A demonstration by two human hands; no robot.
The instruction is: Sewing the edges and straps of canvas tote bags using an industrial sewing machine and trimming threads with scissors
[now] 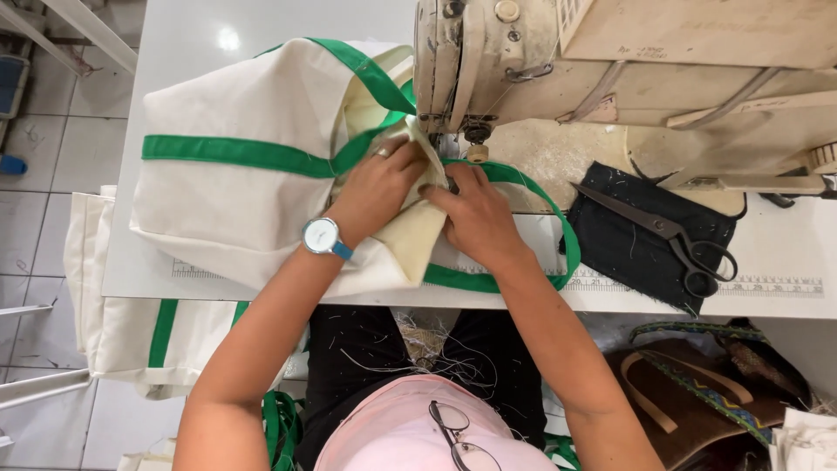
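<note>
Both hands are pressing a cream canvas bag (235, 187) flat at the needle of the sewing machine (488, 65), which is standing at the far side of the white table (785, 240). The left hand (377, 187), wearing a watch (323, 235), is lying palm down on the folded cloth with its fingers curled over the fold, pinching it just left of the needle. The right hand (475, 214) is lying close beside it, nearly touching, fingers bent and pushing the cloth edge in under the machine head; whether it is gripping or only pressing, I cannot tell.

The bulk of the bag is lying to the left of the hands, its long axis running left to right across the table, with a green strap (231, 153) running along that same line. A second loop of green strap (558, 222) is curving around the right hand toward the near table edge. The needle is sitting just far of the fingertips, so both hands are about equally near to it.

To the right, well apart from the hands, scissors (671, 235) are resting on a dark cloth pad (641, 235). The bag is overhanging the near edge slightly; more bags (131, 323) are hanging below the table at the left.
</note>
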